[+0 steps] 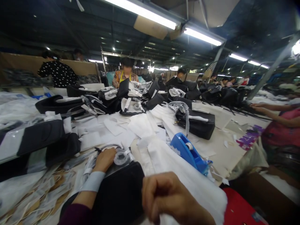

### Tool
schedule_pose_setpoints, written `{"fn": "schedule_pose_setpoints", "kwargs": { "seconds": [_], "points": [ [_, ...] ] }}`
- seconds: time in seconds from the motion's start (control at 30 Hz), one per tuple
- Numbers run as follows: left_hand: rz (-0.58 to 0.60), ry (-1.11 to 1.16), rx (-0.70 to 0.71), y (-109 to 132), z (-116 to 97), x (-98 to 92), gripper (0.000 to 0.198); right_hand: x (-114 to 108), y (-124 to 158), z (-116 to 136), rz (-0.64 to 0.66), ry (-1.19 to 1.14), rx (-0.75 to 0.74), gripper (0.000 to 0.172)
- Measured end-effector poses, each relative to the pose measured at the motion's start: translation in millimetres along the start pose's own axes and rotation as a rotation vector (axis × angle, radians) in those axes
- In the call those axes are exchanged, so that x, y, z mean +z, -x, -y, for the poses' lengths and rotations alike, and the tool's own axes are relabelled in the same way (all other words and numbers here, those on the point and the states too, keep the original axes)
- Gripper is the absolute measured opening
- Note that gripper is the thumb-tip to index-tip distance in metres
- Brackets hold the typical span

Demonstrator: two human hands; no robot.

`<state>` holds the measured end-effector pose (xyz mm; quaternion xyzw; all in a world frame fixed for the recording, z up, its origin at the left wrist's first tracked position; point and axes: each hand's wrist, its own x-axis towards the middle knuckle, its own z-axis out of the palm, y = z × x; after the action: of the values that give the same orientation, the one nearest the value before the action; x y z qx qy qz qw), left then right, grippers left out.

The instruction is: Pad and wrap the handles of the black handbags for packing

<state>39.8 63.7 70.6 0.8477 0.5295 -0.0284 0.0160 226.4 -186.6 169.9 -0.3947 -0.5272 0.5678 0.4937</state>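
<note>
A black bag (120,190) lies on the table right in front of me, with a coiled, plastic-wrapped strap (122,157) at its far edge. My left hand (106,160), a pale band around its wrist, reaches over that far edge beside the wrapped strap. Its fingertips are hidden, so its grip cannot be made out. Closer to the camera, my right hand (170,195) is raised over the bag's right side and the white sheets (173,165). Its fingers are curled together and slightly blurred; whatever they may hold is hidden.
A blue tape dispenser (189,153) stands to the right. Black bags (199,123) with wrapped handles crowd the table's far side; more black bags (42,134) are stacked left. Wrapped straps (47,200) lie front left. A red item (241,206) is lower right. Co-workers (58,72) are around.
</note>
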Motion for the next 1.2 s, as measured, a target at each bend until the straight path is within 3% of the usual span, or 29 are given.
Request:
{"fn": "schedule_pose_setpoints", "kwargs": {
  "seconds": [0.07, 0.17, 0.27, 0.4, 0.67, 0.93, 1.1, 1.2],
  "points": [
    [0.006, 0.002, 0.009, -2.8, 2.8, 2.5, 0.036, -29.9, -39.6, -14.0, -0.139, -0.054, 0.023, 0.015],
    [0.011, -0.006, 0.009, -6.9, 6.9, 5.1, 0.035, -75.0, -92.0, -47.9, -0.437, 0.312, 0.148, 0.018],
    [0.011, -0.027, -0.019, -10.5, 9.8, 6.1, 0.037, -104.2, -129.9, -78.1, -0.545, 0.509, 0.215, 0.021],
    [0.026, -0.040, -0.054, -14.8, 11.6, 5.0, 0.040, -115.6, -157.4, -90.9, -0.597, 0.684, 0.239, 0.015],
    [0.042, -0.029, -0.061, -14.9, 10.1, 1.5, 0.043, -118.2, -155.8, -80.5, -0.584, 0.875, 0.204, 0.014],
    [-0.008, -0.013, -0.046, -9.3, 8.5, -1.5, 0.044, -119.2, -188.2, -74.6, -0.654, 0.933, 0.267, 0.012],
    [0.002, 0.013, -0.028, -12.4, 12.3, 0.4, 0.040, -137.4, -159.1, -63.7, -0.686, 1.068, 0.391, 0.018],
    [0.011, 0.035, -0.010, -14.2, 15.0, 0.8, 0.038, -136.4, -141.8, -65.6, -0.670, 1.132, 0.454, 0.023]
  ]
}}
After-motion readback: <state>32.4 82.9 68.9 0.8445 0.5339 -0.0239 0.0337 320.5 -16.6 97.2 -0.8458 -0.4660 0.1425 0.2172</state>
